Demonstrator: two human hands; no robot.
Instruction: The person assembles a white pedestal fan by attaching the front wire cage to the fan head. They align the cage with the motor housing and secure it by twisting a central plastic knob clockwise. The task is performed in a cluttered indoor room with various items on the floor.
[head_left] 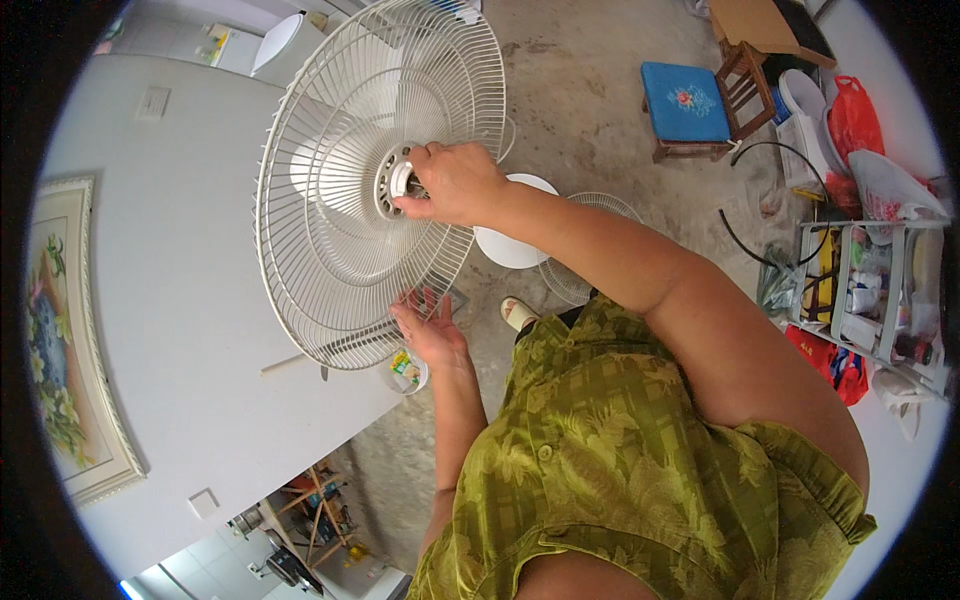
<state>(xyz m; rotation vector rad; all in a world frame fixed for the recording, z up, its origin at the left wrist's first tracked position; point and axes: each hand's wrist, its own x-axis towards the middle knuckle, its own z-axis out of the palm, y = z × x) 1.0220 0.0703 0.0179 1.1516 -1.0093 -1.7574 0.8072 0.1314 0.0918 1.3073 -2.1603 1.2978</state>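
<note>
A large round white wire fan guard (330,270) stands upright before me, with a plate pierced by holes at its centre. My right hand (458,185) reaches to that centre, its thumb and fingers closed around a small white round plastic nut (400,181). Part of the nut is hidden by the fingers. My left hand (430,330) is at the lower edge of the guard, palm up and fingers spread, with the fingertips touching or very near the wires. Pale shapes show through the wires behind the guard.
On the concrete floor a second wire fan guard (607,204) lies beside a white round disc (517,255). A wooden chair with a blue cushion (685,103) stands farther right, near a crowded metal rack (885,290). Leftward is a pale wall (190,250) with a framed picture (100,440).
</note>
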